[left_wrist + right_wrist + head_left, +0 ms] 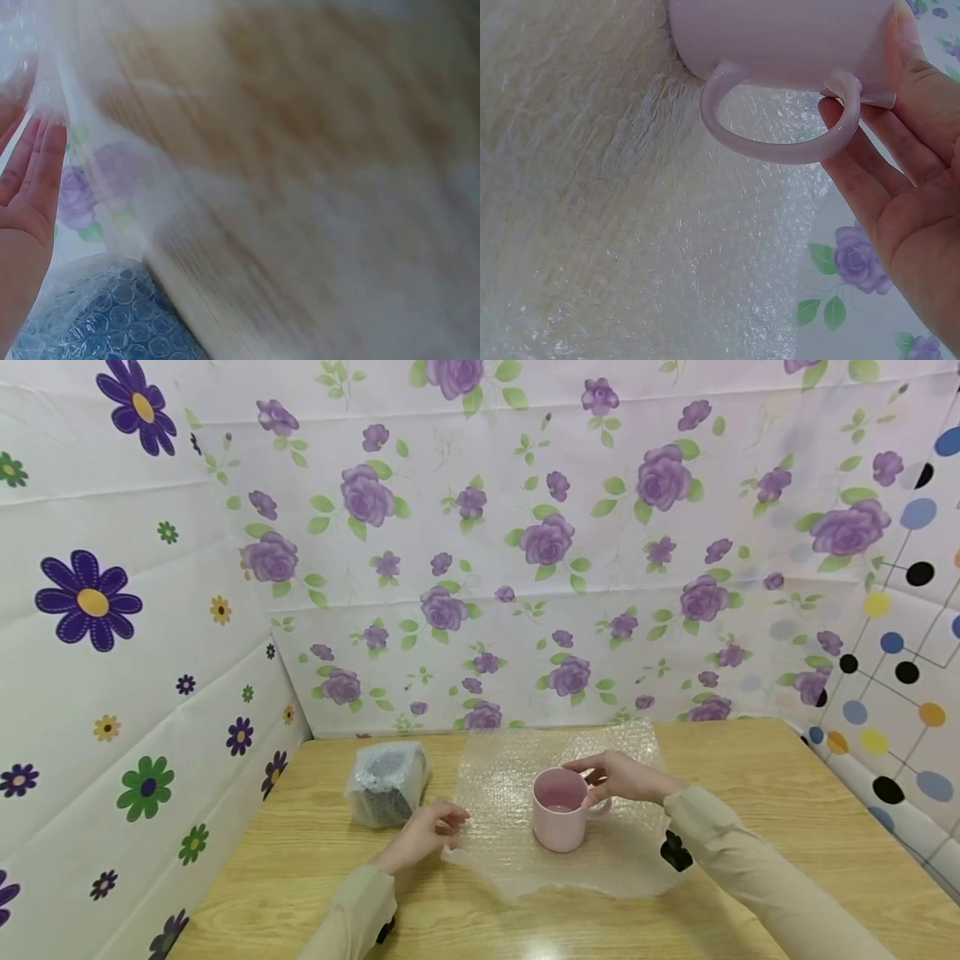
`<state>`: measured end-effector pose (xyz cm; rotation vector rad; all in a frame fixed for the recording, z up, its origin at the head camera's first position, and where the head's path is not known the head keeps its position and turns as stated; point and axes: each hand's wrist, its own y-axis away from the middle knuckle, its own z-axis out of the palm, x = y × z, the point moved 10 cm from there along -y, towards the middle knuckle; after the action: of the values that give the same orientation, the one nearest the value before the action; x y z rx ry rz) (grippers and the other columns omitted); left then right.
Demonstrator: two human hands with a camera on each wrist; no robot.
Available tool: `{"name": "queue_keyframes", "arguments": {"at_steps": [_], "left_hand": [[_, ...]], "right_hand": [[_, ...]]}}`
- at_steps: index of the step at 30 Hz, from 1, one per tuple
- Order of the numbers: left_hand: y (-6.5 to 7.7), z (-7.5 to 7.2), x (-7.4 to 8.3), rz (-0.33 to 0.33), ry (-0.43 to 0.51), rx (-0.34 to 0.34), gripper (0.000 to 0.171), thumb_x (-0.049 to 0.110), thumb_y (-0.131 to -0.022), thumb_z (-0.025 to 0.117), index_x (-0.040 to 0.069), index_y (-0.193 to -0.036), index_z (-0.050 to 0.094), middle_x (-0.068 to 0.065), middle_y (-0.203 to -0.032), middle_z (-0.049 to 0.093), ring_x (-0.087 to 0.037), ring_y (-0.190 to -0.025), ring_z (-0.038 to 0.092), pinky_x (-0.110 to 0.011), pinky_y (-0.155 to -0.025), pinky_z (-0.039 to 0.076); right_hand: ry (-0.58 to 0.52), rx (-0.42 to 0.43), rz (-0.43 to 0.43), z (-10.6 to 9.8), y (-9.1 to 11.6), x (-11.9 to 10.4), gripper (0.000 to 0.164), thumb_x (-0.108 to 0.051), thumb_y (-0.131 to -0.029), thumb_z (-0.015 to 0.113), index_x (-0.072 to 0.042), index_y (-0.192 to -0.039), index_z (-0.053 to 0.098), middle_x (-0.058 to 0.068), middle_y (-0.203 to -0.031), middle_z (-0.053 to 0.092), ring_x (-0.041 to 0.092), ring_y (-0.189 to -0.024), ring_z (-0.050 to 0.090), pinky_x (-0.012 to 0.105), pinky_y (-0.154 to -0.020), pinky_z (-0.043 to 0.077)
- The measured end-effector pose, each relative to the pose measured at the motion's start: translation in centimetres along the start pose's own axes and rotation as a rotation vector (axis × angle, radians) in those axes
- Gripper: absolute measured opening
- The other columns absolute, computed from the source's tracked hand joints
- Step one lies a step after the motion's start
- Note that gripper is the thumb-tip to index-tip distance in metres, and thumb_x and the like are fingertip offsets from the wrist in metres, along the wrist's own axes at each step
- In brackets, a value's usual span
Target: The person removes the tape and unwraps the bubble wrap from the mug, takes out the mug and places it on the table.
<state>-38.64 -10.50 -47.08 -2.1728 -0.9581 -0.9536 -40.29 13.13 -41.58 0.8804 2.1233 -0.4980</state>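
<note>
A pink mug [558,810] stands upright on a spread sheet of bubble wrap [495,852], its handle [780,150] pointing right in the head view. My right hand [626,777] grips the mug by its rim, thumb on the near side and fingers behind, close to the handle. At the sheet's left edge is my left hand [427,835], its fingertips pinching the film. In the left wrist view the clear film runs from those fingertips across the picture, blurred close to the camera.
A bundle wrapped in bubble wrap [386,783], with something dark inside, sits at the table's back left, just beyond my left hand. The wooden table [285,860] meets a flower-printed cloth wall [517,610] at the back. More printed cloth hangs on both sides.
</note>
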Motion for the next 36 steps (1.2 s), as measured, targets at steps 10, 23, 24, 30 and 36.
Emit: {"name": "queue_keyframes", "arguments": {"at_steps": [10,23,24,30,36], "left_hand": [[-0.6,0.3,-0.9,-0.032,0.008,-0.064,0.043,-0.002,-0.069,0.075,-0.009,-0.107,0.057,-0.018,-0.095,0.055,-0.033,-0.087,0.054,-0.033,-0.074,0.049],[-1.0,0.6,-1.2,-0.057,-0.034,-0.091,0.039,-0.004,-0.067,0.077,-0.008,-0.101,0.059,-0.016,-0.091,0.055,-0.03,-0.083,0.053,-0.037,-0.071,0.048],[-0.9,0.6,-1.1,-0.058,-0.04,-0.09,0.039,-0.004,-0.067,0.077,-0.009,-0.101,0.059,-0.016,-0.09,0.054,-0.031,-0.083,0.053,-0.038,-0.071,0.048],[-0.9,0.5,-0.7,-0.056,-0.065,-0.08,0.037,-0.005,-0.066,0.077,-0.009,-0.099,0.06,-0.017,-0.089,0.054,-0.032,-0.082,0.052,-0.038,-0.07,0.048],[-0.9,0.4,-0.7,-0.067,-0.053,-0.077,0.038,-0.005,-0.066,0.077,-0.008,-0.1,0.061,-0.017,-0.089,0.054,-0.033,-0.082,0.052,-0.038,-0.069,0.047]], "right_hand": [[0.031,0.0,0.008,0.1,0.1,-0.2,0.057,-0.006,-0.077,0.07,0.005,-0.128,0.047,0.019,-0.124,0.049,0.036,-0.103,0.053,0.032,-0.079,0.047],[-0.067,0.053,-0.029,0.1,0.8,0.8,0.057,-0.013,-0.082,0.067,0.005,-0.13,0.043,0.021,-0.123,0.049,0.036,-0.103,0.053,0.034,-0.082,0.046],[-0.074,0.055,-0.033,0.1,0.8,0.8,0.057,-0.012,-0.082,0.067,0.005,-0.13,0.043,0.022,-0.122,0.05,0.035,-0.103,0.053,0.034,-0.081,0.046],[-0.082,0.065,-0.042,-0.1,1.3,1.1,0.058,-0.018,-0.082,0.068,0.006,-0.129,0.044,0.022,-0.115,0.054,0.033,-0.099,0.055,0.035,-0.079,0.047],[-0.108,0.112,0.027,-0.4,2.0,2.7,0.048,-0.02,-0.085,0.065,0.003,-0.125,0.049,0.018,-0.114,0.055,0.029,-0.099,0.055,0.035,-0.081,0.046]]}}
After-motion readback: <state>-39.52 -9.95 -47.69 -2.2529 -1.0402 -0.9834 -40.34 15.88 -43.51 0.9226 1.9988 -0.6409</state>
